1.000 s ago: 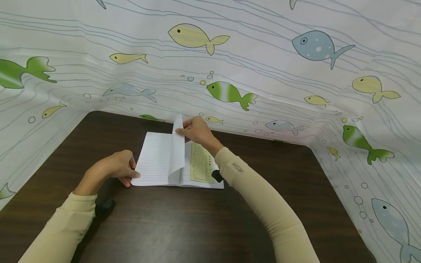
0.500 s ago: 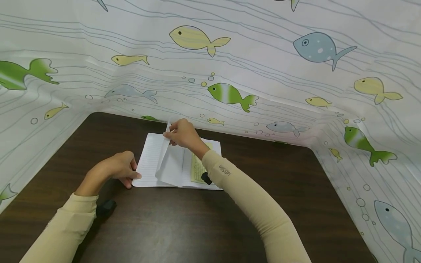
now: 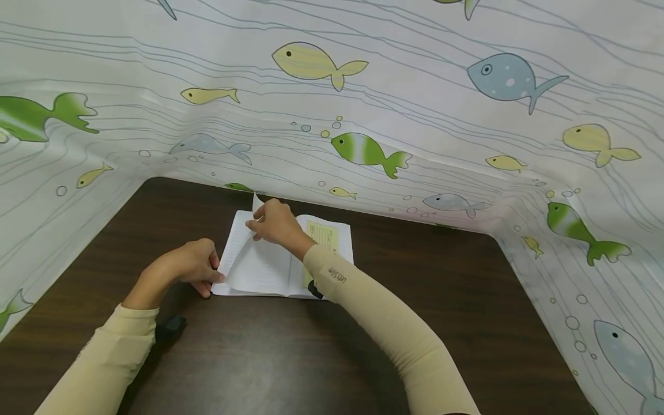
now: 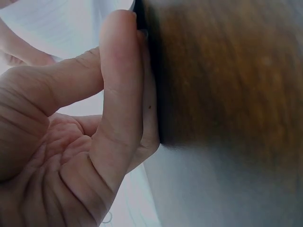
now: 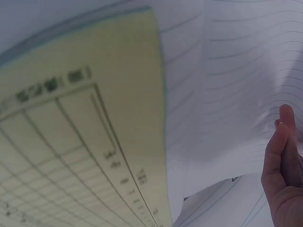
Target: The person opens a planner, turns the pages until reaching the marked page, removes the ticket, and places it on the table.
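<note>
Right hand (image 3: 275,223) pinches page (image 3: 261,265), left hand (image 3: 193,262) grips notebook corner (image 3: 220,289); right sleeve (image 3: 378,311) partly hides yellow slip (image 3: 324,235); fish-print sheet (image 3: 415,115) behind.

Screened workspace, room type unclear — dark tabletop (image 3: 249,357), fish-print sheeting (image 3: 425,129) on three sides

Right hand (image 3: 275,223) shifted left across notebook (image 3: 344,233), pinched page (image 3: 263,266) swung from upright to leaning low over left half. Far end of yellow form (image 3: 323,233) now exposed, right sleeve (image 3: 373,302) across near part.
</note>
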